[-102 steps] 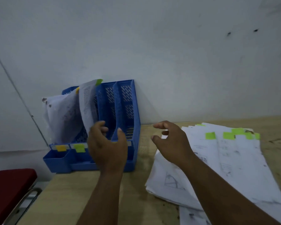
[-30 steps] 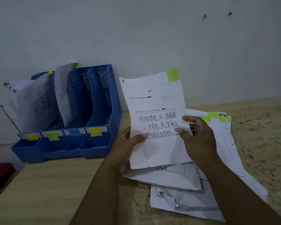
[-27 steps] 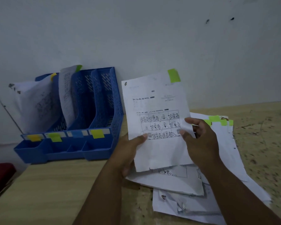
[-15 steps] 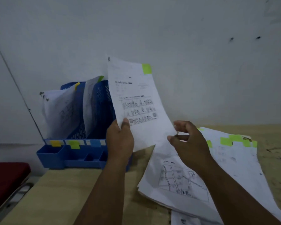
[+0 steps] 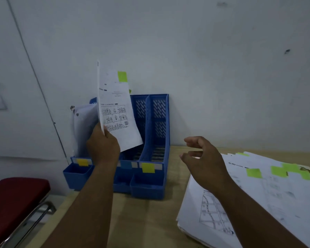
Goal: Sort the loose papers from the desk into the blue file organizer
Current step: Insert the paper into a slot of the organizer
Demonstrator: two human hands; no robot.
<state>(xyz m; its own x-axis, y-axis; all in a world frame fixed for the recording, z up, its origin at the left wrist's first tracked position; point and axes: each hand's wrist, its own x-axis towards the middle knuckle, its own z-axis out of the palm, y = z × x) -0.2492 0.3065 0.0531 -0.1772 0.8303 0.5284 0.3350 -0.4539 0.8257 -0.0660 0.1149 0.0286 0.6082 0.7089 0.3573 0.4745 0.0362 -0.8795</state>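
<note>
My left hand (image 5: 102, 145) grips a white sheet (image 5: 117, 111) with a comic strip and a green sticky tab by its lower left edge. The sheet stands upright over the left-middle slots of the blue file organizer (image 5: 156, 129), which stands against the wall at the desk's far left. Other papers (image 5: 82, 126) lean in its leftmost slot. My right hand (image 5: 202, 160) hovers with loosely curled fingers, holding nothing, above the left edge of a spread pile of loose papers (image 5: 268, 196) with green tabs on the desk's right side.
The organizer's front bears yellow and blue labels (image 5: 148, 167) above small trays. A red-cushioned chair (image 5: 13, 199) with a metal frame stands left of the wooden desk (image 5: 141, 217). A white wall rises right behind the organizer.
My right hand let go of the comic sheet and drew back over the pile. My left hand carried the sheet left and up over the organizer's slots.
</note>
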